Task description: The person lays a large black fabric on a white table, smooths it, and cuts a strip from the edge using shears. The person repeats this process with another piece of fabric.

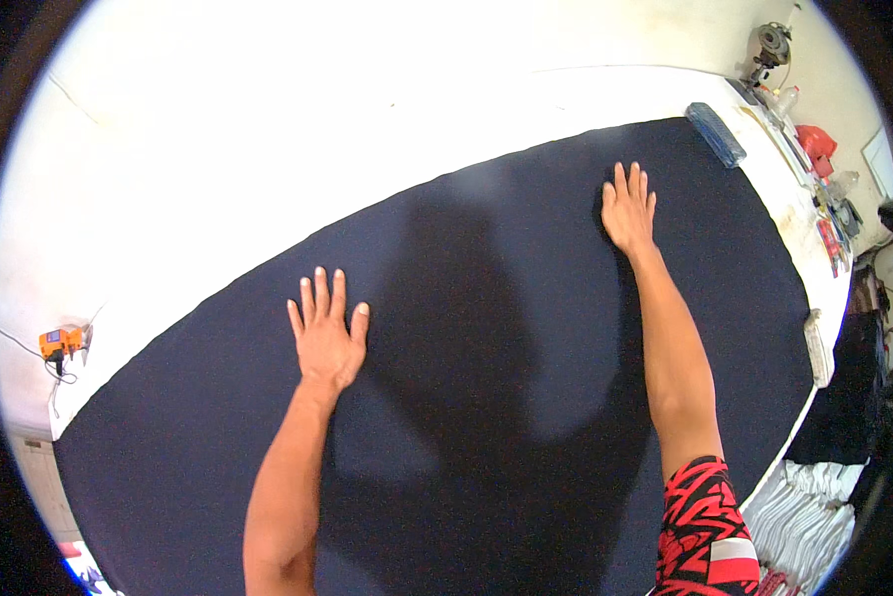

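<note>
A wide sheet of dark navy fabric (pixel 486 328) lies spread over a white table (pixel 586 97). My left hand (pixel 327 333) rests flat on its left half, fingers spread and palm down. Farther away and to the right, my right hand (pixel 629 211) also lies flat on the cloth, its fingers stretched toward the far edge. Neither hand grips anything. Beyond my right hand, a long bluish block-shaped object (pixel 715 135) sits on the fabric's far right corner. A pale, narrow block (pixel 817 350) stands at the right edge of the cloth.
Along the table's right side are a dark machine-like device (pixel 772 45), a red bag (pixel 816 146) and several small tools. An orange box with cables (pixel 62 343) is at the left. Stacked white cloth (pixel 802 526) lies below the table edge, lower right. My shadow falls across the fabric.
</note>
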The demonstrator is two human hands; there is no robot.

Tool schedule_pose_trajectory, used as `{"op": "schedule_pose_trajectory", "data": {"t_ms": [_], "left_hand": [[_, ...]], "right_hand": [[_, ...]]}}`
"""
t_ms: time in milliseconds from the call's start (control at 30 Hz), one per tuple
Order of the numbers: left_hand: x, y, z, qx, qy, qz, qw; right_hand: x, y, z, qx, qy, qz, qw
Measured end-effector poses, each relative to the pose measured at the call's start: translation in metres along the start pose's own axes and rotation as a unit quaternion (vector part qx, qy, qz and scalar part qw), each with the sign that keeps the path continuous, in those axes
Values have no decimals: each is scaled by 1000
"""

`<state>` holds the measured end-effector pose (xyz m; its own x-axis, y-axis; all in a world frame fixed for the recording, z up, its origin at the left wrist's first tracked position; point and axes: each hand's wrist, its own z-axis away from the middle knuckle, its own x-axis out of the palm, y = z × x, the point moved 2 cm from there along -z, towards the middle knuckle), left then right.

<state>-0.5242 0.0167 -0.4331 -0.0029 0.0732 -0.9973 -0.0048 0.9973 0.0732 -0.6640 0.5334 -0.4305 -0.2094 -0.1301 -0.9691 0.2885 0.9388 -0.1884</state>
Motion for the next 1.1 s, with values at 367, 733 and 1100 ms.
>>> {"op": "schedule_pose_trajectory", "data": {"t_ms": [367, 733, 1100], "left_hand": [[15, -31, -105, -42, 21, 14, 999], [-14, -137, -4, -91, -13, 17, 996], [-18, -248, -2, -45, 55, 7, 997]], "right_hand": [[68, -75, -114, 28, -62, 46, 997], [52, -210, 2, -118, -100, 21, 988], [27, -344, 99, -303, -116, 88, 942]]}}
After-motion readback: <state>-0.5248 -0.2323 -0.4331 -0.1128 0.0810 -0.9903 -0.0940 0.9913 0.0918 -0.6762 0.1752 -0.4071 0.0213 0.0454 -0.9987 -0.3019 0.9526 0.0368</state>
